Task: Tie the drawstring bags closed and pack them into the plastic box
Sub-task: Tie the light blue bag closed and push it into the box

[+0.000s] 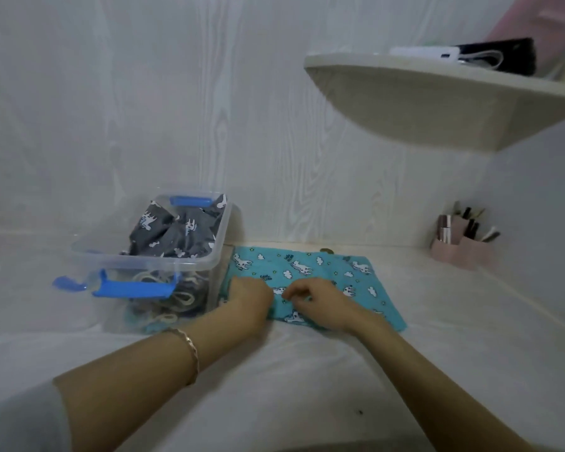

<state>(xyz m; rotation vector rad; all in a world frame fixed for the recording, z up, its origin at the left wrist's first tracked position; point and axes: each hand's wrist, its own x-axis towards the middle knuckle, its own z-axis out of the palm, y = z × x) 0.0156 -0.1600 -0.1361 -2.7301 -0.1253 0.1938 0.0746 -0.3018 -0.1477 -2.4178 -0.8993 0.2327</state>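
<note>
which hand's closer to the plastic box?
Left. The left hand lies on the teal bag just beside the plastic box; the right hand is farther right on the bag.

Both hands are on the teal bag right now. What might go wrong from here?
1. No cord shows at the teal drawstring bag, where the left hand and right hand are working, so the tie may be fumbled or left loose.
2. Grey bags already reach the rim of the plastic box, so the teal one may not fit.
3. The open blue latch juts out and could snag a cord.
</note>
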